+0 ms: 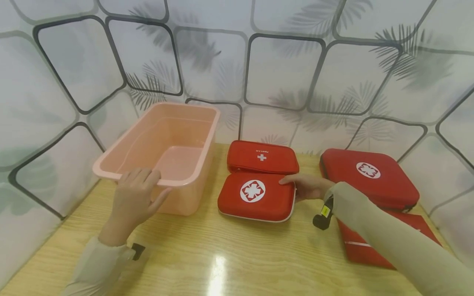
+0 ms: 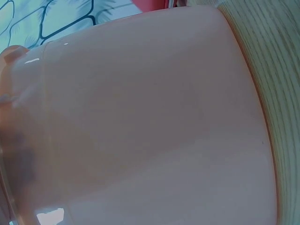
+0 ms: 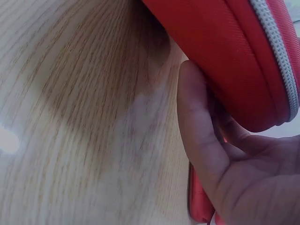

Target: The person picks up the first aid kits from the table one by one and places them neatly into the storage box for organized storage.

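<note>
My right hand (image 1: 309, 187) holds a red zippered first-aid case (image 1: 255, 207) by its right end, thumb on top. In the right wrist view, the fingers (image 3: 194, 117) reach under the case (image 3: 220, 61), and its grey zipper shows. A white round emblem with a cross marks the lid. Just behind it lies a flatter red first-aid pouch (image 1: 242, 158) with a small white cross. My left hand (image 1: 131, 201) grips the near rim of a pink plastic basin (image 1: 181, 181), fingers over the edge and thumb outside. Only the basin's outer wall (image 2: 154, 108) fills most of the left wrist view.
A larger red first-aid case (image 1: 348, 172) lies at the right. In front of it, a flat red item (image 1: 374, 250) is partly covered by my right sleeve. The wood-grain tabletop (image 1: 185, 255) meets a patterned wall covering (image 1: 285, 70) behind.
</note>
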Demonstrator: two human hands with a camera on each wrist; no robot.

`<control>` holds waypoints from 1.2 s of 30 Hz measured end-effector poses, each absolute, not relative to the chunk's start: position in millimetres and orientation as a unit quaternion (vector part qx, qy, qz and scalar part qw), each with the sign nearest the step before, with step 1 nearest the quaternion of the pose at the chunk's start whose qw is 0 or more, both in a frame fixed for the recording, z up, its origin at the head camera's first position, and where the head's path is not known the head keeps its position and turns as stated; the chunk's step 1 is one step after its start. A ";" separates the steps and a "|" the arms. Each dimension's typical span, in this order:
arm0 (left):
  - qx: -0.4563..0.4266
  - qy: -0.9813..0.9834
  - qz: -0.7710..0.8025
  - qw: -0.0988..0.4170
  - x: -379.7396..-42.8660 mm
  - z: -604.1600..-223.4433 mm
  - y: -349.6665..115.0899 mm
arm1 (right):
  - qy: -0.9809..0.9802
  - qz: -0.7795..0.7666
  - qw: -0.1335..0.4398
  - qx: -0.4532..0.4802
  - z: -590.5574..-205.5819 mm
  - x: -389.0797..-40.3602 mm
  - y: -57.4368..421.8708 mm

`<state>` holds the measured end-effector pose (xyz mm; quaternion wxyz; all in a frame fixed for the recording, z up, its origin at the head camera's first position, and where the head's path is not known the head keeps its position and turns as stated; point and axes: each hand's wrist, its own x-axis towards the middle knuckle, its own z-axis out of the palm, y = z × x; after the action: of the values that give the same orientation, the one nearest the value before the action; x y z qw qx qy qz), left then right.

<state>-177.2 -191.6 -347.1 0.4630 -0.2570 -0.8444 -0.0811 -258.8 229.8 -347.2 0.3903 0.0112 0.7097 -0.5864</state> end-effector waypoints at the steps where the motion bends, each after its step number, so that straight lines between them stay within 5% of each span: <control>1: -0.257 -0.845 -0.081 0.462 -177.1 -347.0 -191.7 | 0.711 -0.585 0.389 0.011 -346.4 -258.3 229.5; 20: -0.276 -0.835 -0.106 0.463 -179.1 -351.6 -189.9 | 0.702 -0.614 0.360 -0.026 -299.2 -257.4 238.4; 36: -0.277 -0.830 -0.114 0.470 -180.9 -350.3 -190.4 | 0.623 -0.739 0.256 0.002 -218.0 -260.2 225.7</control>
<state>-180.9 -190.4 -350.3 0.4700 -0.2766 -0.8304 -0.1140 -260.2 225.7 -218.0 0.2561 0.0025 0.6233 -0.7389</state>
